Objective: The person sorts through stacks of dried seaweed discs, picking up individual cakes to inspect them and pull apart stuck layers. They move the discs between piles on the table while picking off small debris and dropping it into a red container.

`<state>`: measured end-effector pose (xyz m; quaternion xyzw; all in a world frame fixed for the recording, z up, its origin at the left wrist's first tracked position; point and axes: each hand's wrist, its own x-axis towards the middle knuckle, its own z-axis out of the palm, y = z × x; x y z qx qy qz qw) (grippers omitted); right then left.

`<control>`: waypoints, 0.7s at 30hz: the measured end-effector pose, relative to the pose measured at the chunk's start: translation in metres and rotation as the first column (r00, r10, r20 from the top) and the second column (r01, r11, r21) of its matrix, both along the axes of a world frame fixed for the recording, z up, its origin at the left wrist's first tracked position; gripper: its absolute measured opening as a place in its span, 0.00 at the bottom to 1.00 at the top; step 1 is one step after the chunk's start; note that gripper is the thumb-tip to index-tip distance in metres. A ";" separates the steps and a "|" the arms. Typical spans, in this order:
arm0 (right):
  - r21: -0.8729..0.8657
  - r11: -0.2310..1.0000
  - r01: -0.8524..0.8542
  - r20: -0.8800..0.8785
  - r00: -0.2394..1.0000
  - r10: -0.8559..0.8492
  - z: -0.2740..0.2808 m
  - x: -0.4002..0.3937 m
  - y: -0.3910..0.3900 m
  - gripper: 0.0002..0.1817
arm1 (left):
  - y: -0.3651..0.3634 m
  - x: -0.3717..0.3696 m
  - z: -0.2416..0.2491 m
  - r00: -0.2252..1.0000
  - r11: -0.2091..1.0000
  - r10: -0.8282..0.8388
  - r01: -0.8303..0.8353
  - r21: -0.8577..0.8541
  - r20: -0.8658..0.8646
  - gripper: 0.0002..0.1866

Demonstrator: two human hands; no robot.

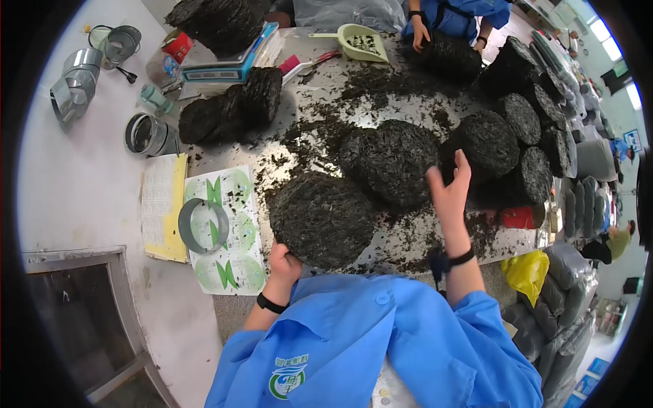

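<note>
A dark round cake that looks like dried seaweed (322, 219) lies nearest my body, tilted slightly toward me. My left hand (283, 264) is closed on its lower left edge, the fingers partly hidden beneath it. Right behind it stands a row of similar round cakes (398, 163), leaning on one another. At the right end of that row is my right hand (450, 189), its thumb and fingers apart and the thumb tip close to the nearest cake's edge. More stacked cakes (486, 146) sit just beyond my right fingertips.
Dark flakes litter the metal tabletop (275, 151). To the left are a metal ring (203, 226) on printed green sheets (235, 255), a scale (228, 66) bearing a stack, and a brush (309, 66). A green dustpan (362, 44) and another person's hand (420, 34) are at the back.
</note>
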<state>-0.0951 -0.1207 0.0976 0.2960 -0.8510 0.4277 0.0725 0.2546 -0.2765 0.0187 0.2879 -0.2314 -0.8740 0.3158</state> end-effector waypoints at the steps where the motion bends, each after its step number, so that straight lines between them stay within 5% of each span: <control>1: -0.003 0.991 -0.135 -0.046 0.990 0.135 0.030 0.029 -0.003 0.41 | 0.002 0.000 0.006 1.000 1.000 0.004 -0.004 -0.028 -0.002 0.32; 3: 0.093 0.817 -0.569 -0.001 0.821 0.572 0.035 0.067 -0.002 0.34 | 0.006 0.012 -0.001 0.999 1.000 0.002 -0.003 0.016 0.043 0.33; 4: 0.110 0.781 -0.615 0.071 0.788 0.611 0.030 0.094 -0.002 0.33 | 0.008 0.011 0.000 0.999 1.000 0.030 -0.030 -0.008 0.035 0.33; 8: -0.005 0.917 -0.399 0.132 0.909 0.396 0.018 0.119 -0.020 0.42 | 0.005 0.023 -0.005 0.997 0.998 -0.054 0.055 0.022 -0.049 0.32; 9: -0.189 0.886 -0.423 0.485 0.744 0.459 0.000 0.110 -0.023 0.42 | 0.002 0.023 0.002 0.982 0.983 -0.151 0.162 0.086 -0.116 0.32; 10: -0.371 0.854 -0.364 0.734 0.449 0.510 -0.013 0.103 -0.021 0.43 | -0.002 0.019 0.010 0.978 0.980 -0.171 0.181 0.081 -0.117 0.32; 11: -0.566 0.800 -0.200 0.824 -0.110 0.556 0.002 0.100 -0.017 0.38 | -0.006 0.010 0.026 0.983 0.978 -0.178 0.181 0.104 -0.045 0.28; 13: -0.594 0.805 -0.009 0.771 -0.293 0.565 0.003 0.111 -0.001 0.34 | -0.011 -0.006 0.056 0.980 0.971 -0.200 0.194 0.136 0.025 0.25; 14: -0.587 0.809 0.000 0.776 -0.285 0.563 0.005 0.111 0.007 0.34 | -0.015 -0.017 0.072 0.969 0.971 -0.058 0.111 -0.212 0.238 0.22; 15: -0.555 0.827 0.085 0.795 -0.236 0.558 0.008 0.110 0.016 0.31 | -0.020 -0.030 0.088 0.916 0.833 0.145 0.092 -0.546 0.375 0.19; 17: -0.524 0.832 0.185 0.818 -0.165 0.551 0.027 0.106 0.030 0.29 | -0.024 -0.053 0.111 0.740 0.246 0.587 0.224 -0.943 0.329 0.14; 19: -0.390 0.889 0.239 0.909 -0.052 0.413 0.058 0.107 0.049 0.26 | 0.002 -0.075 0.131 0.916 0.072 0.257 0.300 -0.951 0.308 0.12; 21: -0.486 0.827 0.283 0.860 -0.014 0.510 0.051 0.109 0.070 0.26 | 0.045 -0.123 0.153 0.958 -0.045 0.028 0.287 -0.957 0.286 0.10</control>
